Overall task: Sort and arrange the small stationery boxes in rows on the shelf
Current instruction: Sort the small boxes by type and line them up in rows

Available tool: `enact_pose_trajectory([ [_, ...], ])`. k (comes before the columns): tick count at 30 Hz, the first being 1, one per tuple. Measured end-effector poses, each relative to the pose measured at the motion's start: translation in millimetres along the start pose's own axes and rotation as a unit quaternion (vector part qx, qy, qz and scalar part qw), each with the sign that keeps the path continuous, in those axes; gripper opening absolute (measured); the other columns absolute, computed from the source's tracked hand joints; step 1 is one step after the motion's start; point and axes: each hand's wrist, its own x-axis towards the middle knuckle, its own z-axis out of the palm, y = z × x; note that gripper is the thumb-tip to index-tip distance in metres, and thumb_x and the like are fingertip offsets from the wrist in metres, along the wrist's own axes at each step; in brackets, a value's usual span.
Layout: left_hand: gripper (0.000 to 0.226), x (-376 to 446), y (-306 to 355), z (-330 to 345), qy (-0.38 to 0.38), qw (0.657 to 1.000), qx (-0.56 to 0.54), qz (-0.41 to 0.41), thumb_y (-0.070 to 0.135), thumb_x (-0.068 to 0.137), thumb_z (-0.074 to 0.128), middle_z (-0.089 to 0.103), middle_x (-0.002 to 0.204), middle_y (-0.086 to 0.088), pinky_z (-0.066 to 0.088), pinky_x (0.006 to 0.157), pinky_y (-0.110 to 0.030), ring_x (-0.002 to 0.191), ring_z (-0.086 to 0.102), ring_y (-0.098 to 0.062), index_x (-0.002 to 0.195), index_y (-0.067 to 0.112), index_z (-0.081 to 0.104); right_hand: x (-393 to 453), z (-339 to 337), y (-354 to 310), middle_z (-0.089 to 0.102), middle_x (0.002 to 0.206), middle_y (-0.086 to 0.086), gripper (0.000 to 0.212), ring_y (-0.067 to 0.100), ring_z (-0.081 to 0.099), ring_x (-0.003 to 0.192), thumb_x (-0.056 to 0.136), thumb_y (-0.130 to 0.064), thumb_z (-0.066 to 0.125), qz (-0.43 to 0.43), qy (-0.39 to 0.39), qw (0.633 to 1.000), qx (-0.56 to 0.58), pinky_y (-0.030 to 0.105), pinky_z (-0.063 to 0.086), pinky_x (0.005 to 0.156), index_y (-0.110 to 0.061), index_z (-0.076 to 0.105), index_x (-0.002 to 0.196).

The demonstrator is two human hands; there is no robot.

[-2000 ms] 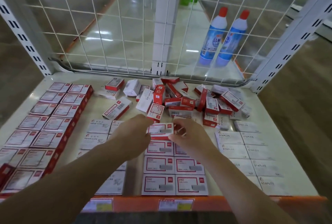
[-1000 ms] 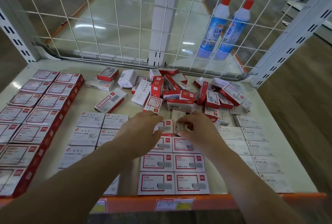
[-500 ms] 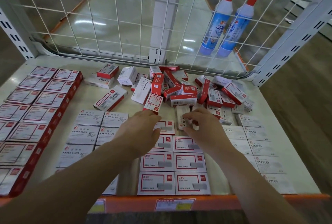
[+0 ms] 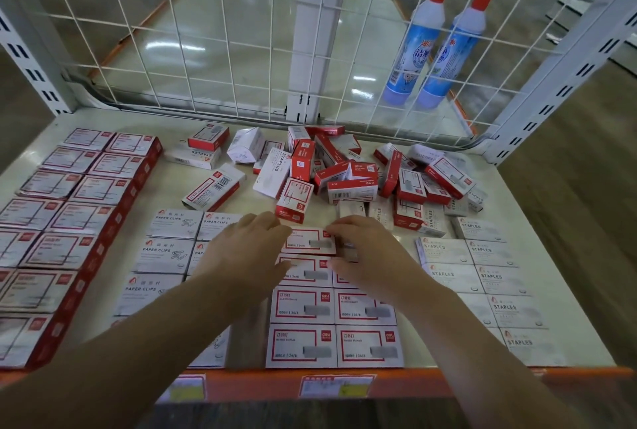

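On the white shelf [image 4: 537, 291] flat rows of small boxes lie: red-edged boxes [image 4: 79, 218] at the left, white paper-clip boxes [image 4: 162, 253], red-and-white staple boxes [image 4: 303, 308] in the middle, white staples boxes [image 4: 489, 277] at the right. A loose heap of mixed boxes [image 4: 348, 173] lies behind them. My left hand [image 4: 246, 251] lies flat, its fingertips at the left edge of the back staple box [image 4: 310, 241]. My right hand [image 4: 370, 253] rests on a partly hidden box just right of it, fingers lightly bent.
A white wire grid [image 4: 213, 49] closes the back of the shelf; two blue bottles [image 4: 427, 49] stand beyond it. White slotted uprights [image 4: 565, 60] rise at the corners. An orange front rail [image 4: 427, 384] carries price labels.
Both hands have stayed over the back end of the middle staple rows. The box that my right hand held upright now lies low under its fingers, beside the back staple box.
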Motion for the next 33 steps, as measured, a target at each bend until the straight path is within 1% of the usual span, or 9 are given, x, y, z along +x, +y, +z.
enact_pose_trajectory([
  [4, 0.053, -4.9, -4.3, -2.0, -0.017, 1.000, 0.010, 0.000, 0.040, 0.092, 0.050, 0.039, 0.140, 0.009, 0.034, 0.104, -0.029, 0.128, 0.035, -0.012, 0.141, 0.027, 0.033, 0.8, 0.1, -1.3, 0.044, 0.137, -0.007, 0.046, 0.011, 0.032, 0.128, 0.091, -0.022, 0.055, -0.005, 0.004, 1.000, -0.007, 0.023, 0.024, 0.106, -0.021, 0.045, 0.136],
  [12, 0.048, -4.9, -6.2, -1.2, -0.037, 0.999, 0.008, 0.022, 0.036, 0.094, 0.047, 0.041, 0.139, 0.009, 0.034, 0.104, -0.026, 0.127, 0.037, -0.011, 0.140, 0.025, 0.036, -2.8, 1.9, -2.5, 0.043, 0.138, -0.008, 0.046, 0.009, 0.032, 0.128, 0.091, -0.019, 0.053, -0.010, 0.015, 1.000, 0.010, 0.018, 0.023, 0.103, -0.021, 0.045, 0.136],
  [22, 0.045, -6.3, -8.0, 1.1, -0.030, 0.999, 0.003, 0.029, 0.035, 0.095, 0.046, 0.042, 0.137, 0.009, 0.035, 0.103, -0.027, 0.126, 0.038, -0.011, 0.138, 0.024, 0.039, -3.1, 5.0, -2.6, 0.045, 0.137, -0.009, 0.045, 0.008, 0.033, 0.127, 0.091, -0.016, 0.053, -0.008, 0.026, 1.000, 0.012, 0.016, 0.023, 0.102, -0.021, 0.047, 0.135],
  [27, 0.042, -6.4, -7.3, 0.6, -0.035, 0.999, 0.005, 0.029, 0.035, 0.094, 0.046, 0.042, 0.136, 0.008, 0.036, 0.102, -0.027, 0.124, 0.039, -0.012, 0.135, 0.024, 0.043, -3.5, 6.4, -3.0, 0.045, 0.136, -0.010, 0.042, 0.007, 0.033, 0.126, 0.092, -0.017, 0.050, -0.008, 0.035, 0.999, 0.009, 0.012, 0.019, 0.096, -0.022, 0.049, 0.134],
  [30, 0.043, -5.7, -5.6, -1.2, -0.028, 0.999, 0.001, 0.026, 0.033, 0.094, 0.048, 0.039, 0.138, 0.008, 0.037, 0.102, -0.028, 0.125, 0.038, -0.012, 0.135, 0.024, 0.043, -4.9, 7.6, -3.9, 0.046, 0.135, -0.010, 0.041, 0.007, 0.036, 0.125, 0.092, -0.016, 0.051, 0.001, 0.046, 0.999, 0.020, 0.012, 0.022, 0.096, -0.022, 0.050, 0.133],
  [32, 0.043, -5.6, -3.2, -1.7, -0.017, 1.000, -0.003, 0.023, 0.033, 0.094, 0.048, 0.037, 0.140, 0.008, 0.036, 0.103, -0.028, 0.127, 0.037, -0.012, 0.135, 0.024, 0.041, -7.5, 8.3, -1.9, 0.048, 0.132, -0.011, 0.039, 0.004, 0.038, 0.119, 0.092, -0.018, 0.052, 0.010, 0.065, 0.997, 0.029, 0.007, 0.023, 0.094, -0.022, 0.051, 0.131],
  [33, 0.043, -5.9, -1.8, -1.4, -0.011, 1.000, -0.007, 0.021, 0.033, 0.094, 0.047, 0.037, 0.141, 0.008, 0.036, 0.103, -0.028, 0.127, 0.036, -0.012, 0.136, 0.024, 0.041, -9.4, 8.0, -0.2, 0.049, 0.129, -0.011, 0.036, 0.002, 0.040, 0.113, 0.092, -0.020, 0.053, 0.016, 0.078, 0.996, 0.035, 0.001, 0.023, 0.088, -0.022, 0.053, 0.128],
])
